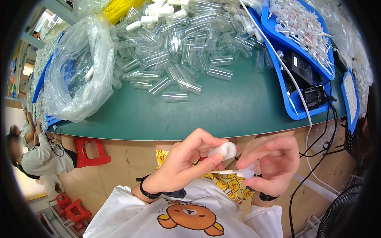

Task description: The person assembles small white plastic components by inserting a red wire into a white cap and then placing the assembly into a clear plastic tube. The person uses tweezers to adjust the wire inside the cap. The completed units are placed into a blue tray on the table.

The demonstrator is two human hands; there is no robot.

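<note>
In front of the table edge, my left hand (177, 169) pinches a short white cylindrical plastic piece (227, 150) between thumb and fingers, its hollowed end turned to the right. A little red shows under it, by the fingers. Close beside it, my right hand (278, 164) has its fingers curled around a translucent disc (247, 173) with a thin white stick. The stick points left and passes just below my left thumb. Thin red lines show near the disc, inside the right palm. The two pieces are apart.
Clear plastic tubes (174, 96) lie heaped on the green table (158, 119), with white cylinders (149, 20) behind. A plastic-lined bin (85, 103) stands left. At right, blue trays (295, 115) hold disc-and-stick pieces and black devices; cables hang down. Another person (47, 158) sits far left near a red stool (92, 158).
</note>
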